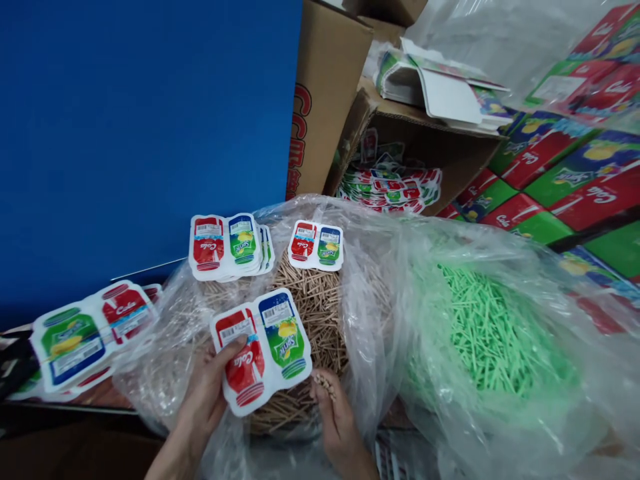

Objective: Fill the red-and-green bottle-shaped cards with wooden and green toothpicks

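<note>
My left hand (203,393) grips a flat two-part packet (261,348), red cola print on one half and green-and-blue lemon soda print on the other. It hangs over a clear bag of wooden toothpicks (315,313). My right hand (339,417) is closed on a small bunch of wooden toothpicks (325,383) right below the packet's lower edge. A small stack of the same packets (227,247) and a single packet (317,245) lie on the toothpick bag further back.
A clear bag of green sticks (487,333) sits at the right. More packets (85,337) lie at the left by a blue wall (145,127). An open cardboard box (425,143) of packets stands behind, with printed cartons (575,173) at the far right.
</note>
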The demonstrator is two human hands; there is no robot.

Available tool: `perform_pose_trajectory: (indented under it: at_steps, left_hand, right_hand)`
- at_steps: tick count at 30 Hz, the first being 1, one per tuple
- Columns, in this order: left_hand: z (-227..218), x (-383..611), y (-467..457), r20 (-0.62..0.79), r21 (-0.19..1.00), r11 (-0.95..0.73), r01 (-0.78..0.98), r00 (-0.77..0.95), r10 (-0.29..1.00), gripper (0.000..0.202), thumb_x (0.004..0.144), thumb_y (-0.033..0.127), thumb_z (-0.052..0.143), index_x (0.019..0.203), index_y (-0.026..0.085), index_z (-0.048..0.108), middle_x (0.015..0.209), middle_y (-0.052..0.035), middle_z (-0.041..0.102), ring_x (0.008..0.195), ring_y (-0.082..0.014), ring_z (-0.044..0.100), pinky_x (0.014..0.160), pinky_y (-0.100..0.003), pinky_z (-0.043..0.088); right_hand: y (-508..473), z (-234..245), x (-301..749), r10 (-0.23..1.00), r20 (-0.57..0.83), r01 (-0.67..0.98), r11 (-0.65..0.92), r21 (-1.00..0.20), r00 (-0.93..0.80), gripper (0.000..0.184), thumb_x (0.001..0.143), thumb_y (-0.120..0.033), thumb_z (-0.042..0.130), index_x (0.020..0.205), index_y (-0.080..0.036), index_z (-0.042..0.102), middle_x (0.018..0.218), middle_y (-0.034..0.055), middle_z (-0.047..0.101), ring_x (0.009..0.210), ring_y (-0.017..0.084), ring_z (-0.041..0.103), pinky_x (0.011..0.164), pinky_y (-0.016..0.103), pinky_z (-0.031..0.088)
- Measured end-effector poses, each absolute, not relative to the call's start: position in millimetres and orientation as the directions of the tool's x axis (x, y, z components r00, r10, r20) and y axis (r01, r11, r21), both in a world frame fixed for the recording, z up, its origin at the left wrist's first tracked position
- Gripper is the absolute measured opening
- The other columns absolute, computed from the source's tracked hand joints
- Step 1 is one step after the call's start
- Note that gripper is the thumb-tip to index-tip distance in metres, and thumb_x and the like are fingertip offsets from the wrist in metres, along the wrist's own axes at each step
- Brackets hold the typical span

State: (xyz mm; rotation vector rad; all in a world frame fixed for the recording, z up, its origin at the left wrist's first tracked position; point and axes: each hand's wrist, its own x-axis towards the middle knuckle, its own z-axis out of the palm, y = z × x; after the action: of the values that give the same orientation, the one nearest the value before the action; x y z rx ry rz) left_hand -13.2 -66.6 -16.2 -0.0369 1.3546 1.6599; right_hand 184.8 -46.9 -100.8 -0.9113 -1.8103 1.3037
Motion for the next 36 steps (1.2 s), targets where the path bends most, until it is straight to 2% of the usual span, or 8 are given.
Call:
perform_pose_trajectory:
  at_steps: [4,7,12,20,23,27,33,36]
  left_hand:
    - [-18.4,-11.7,-64.5,-0.537,0.752,0.069,-0.655,-0.549,0.641,0.024,0.052,0.009,0.079,0.073,0.013,0.068,0.061,-0.002,0.076,0.052,-0.0221,0.072,0.047,-0.024,0.06]
    - [-20.3,-13.9,-63.1,-0.565,0.749,0.101,-0.655,-0.552,0.613,0.023,0.052,0.008,0.079,0.073,0.012,0.069,0.062,-0.0033,0.076,0.051,-0.0233,0.071,0.048,-0.027,0.06]
    - [-21.2,-20.1,-63.6,-0.57,0.749,0.09,-0.657,-0.568,0.594,0.019,0.061,0.004,0.071,0.078,0.012,0.069,0.065,-0.005,0.077,0.053,-0.0234,0.072,0.049,-0.029,0.061]
    - [-16.0,-15.9,-61.4,-0.589,0.748,0.128,-0.652,-0.56,0.583,0.014,0.07,0.002,0.063,0.08,0.011,0.069,0.062,-0.006,0.075,0.056,-0.0243,0.073,0.049,-0.03,0.061]
    - [-17.7,-17.3,-61.8,-0.589,0.753,0.16,-0.638,-0.546,0.595,0.016,0.063,0.01,0.073,0.078,0.012,0.069,0.061,-0.0044,0.075,0.055,-0.0249,0.072,0.048,-0.029,0.06]
    - [-23.3,-23.7,-66.8,-0.551,0.802,0.236,-0.549,-0.528,0.646,0.031,0.052,0.031,0.084,0.07,0.013,0.068,0.055,-0.0024,0.073,0.05,-0.0237,0.07,0.045,-0.028,0.058]
    - [-23.4,-21.4,-71.3,-0.531,0.842,0.353,-0.408,-0.509,0.677,0.035,0.046,0.038,0.085,0.063,0.014,0.065,0.05,-0.0011,0.071,0.045,-0.0211,0.067,0.043,-0.025,0.054]
    - [-23.2,-15.3,-71.4,-0.547,0.835,0.395,-0.384,-0.499,0.672,0.035,0.052,0.044,0.081,0.062,0.015,0.064,0.048,-0.0013,0.07,0.042,-0.0198,0.065,0.043,-0.025,0.052]
  right_hand:
    - [-44.5,-101.7,185.2,0.871,0.157,0.094,0.225,-0.97,-0.465,0.029,0.099,-0.035,0.031,0.117,-0.028,0.052,0.082,0.0006,0.058,0.075,0.014,0.056,0.071,0.023,0.047]
    - [-42.3,-106.0,187.8,0.879,0.129,0.091,0.191,-0.977,-0.46,0.029,0.098,-0.036,0.033,0.12,-0.029,0.051,0.086,0.0015,0.059,0.077,0.014,0.057,0.073,0.024,0.047]
    - [-41.1,-114.6,192.7,0.868,0.097,0.101,0.166,-0.981,-0.487,0.03,0.098,-0.037,0.033,0.122,-0.03,0.051,0.089,0.0023,0.06,0.08,0.015,0.057,0.075,0.025,0.046]
    - [-46.9,-113.0,187.7,0.917,0.08,0.071,0.116,-0.991,-0.39,0.034,0.095,-0.045,0.037,0.117,-0.028,0.057,0.084,0.003,0.06,0.075,0.016,0.056,0.074,0.028,0.047]
    - [-48.6,-106.5,186.0,0.942,0.035,0.072,0.063,-0.995,-0.333,0.037,0.094,-0.049,0.038,0.114,-0.027,0.06,0.081,0.0026,0.06,0.074,0.016,0.056,0.075,0.029,0.046]
    - [-50.1,-98.8,184.7,0.955,-0.005,0.079,0.019,-0.997,-0.297,0.042,0.091,-0.055,0.039,0.111,-0.025,0.062,0.079,0.0029,0.06,0.074,0.017,0.056,0.076,0.03,0.047]
    - [-51.2,-99.4,188.0,0.948,-0.007,0.121,0.033,-0.992,-0.317,0.041,0.092,-0.054,0.039,0.112,-0.026,0.061,0.081,0.0036,0.06,0.074,0.017,0.056,0.077,0.031,0.047]
    - [-50.8,-107.3,192.3,0.936,-0.007,0.147,0.048,-0.988,-0.353,0.037,0.093,-0.05,0.039,0.115,-0.028,0.059,0.082,0.0037,0.06,0.076,0.017,0.057,0.077,0.03,0.047]
